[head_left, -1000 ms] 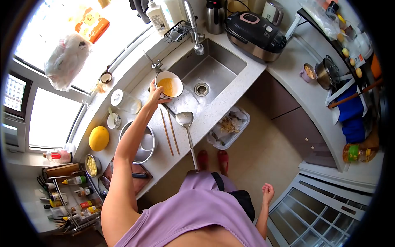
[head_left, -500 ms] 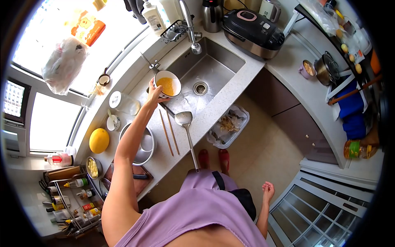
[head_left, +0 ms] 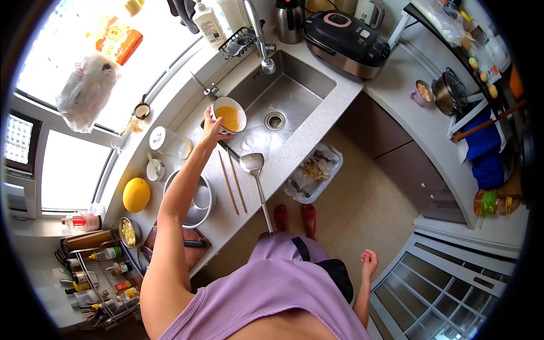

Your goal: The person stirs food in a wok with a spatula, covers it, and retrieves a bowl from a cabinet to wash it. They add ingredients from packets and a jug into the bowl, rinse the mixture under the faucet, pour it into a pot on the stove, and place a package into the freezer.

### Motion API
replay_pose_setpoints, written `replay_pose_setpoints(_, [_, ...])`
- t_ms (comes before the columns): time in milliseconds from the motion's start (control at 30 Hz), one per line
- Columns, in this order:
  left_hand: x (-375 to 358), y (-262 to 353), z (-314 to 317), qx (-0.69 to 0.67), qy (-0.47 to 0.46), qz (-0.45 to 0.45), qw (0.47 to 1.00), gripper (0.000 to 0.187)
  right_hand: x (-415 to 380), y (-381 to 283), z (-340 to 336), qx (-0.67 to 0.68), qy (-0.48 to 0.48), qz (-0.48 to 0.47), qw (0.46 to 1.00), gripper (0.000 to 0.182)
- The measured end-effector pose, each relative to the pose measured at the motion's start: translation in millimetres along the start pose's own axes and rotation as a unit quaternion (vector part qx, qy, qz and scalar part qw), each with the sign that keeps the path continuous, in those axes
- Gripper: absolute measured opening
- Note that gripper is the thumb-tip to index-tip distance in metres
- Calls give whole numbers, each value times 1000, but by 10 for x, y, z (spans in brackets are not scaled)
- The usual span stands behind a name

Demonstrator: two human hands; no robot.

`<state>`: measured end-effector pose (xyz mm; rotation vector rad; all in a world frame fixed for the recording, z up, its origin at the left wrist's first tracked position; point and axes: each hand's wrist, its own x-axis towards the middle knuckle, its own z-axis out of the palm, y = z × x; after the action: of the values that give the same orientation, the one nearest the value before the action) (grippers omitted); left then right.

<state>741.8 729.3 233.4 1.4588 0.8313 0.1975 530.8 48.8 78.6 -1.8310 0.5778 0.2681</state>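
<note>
My left hand (head_left: 212, 127) is closed on the rim of a white bowl (head_left: 238, 130) with yellow liquid that looks like beaten egg. It is above the left corner of the steel sink (head_left: 309, 85). Away from the counter, my right hand (head_left: 369, 262) hangs at my side with fingers loosely curled and nothing in it. Two wooden chopsticks (head_left: 229, 181) and a metal spatula (head_left: 260, 190) lie on the counter near the bowl, the spatula's handle reaching past the front edge. Under my left forearm stands a metal basin (head_left: 201, 207), partly hidden.
The faucet (head_left: 263, 42) rises behind the sink, with a rice cooker (head_left: 348, 42) to its right. A yellow melon (head_left: 136, 195), a glass jar (head_left: 170, 141) and a bowl of pale pieces (head_left: 130, 231) stand on the left. A waste bin (head_left: 315, 173) is below the counter edge.
</note>
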Motion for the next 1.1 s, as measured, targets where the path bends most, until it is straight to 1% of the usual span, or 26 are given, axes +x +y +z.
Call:
replay_pose_setpoints(267, [67,-51,8,30,21,7,999,74,-10,16,-9,4,3,-2,1000,16])
replay_pose_setpoints(333, [75,-57,24,51,40,12,998,74,-5,32,-10,11,2,5,1000,16])
replay_pose_setpoints(767, [194,-174,29,58,46,21,997,74,69,7,-70,12,-3,1,1000,16])
replay_pose_setpoints(1100, [199,-176,93,62,67,19,996,76,153,32,-110,9,-3,6,1000,17])
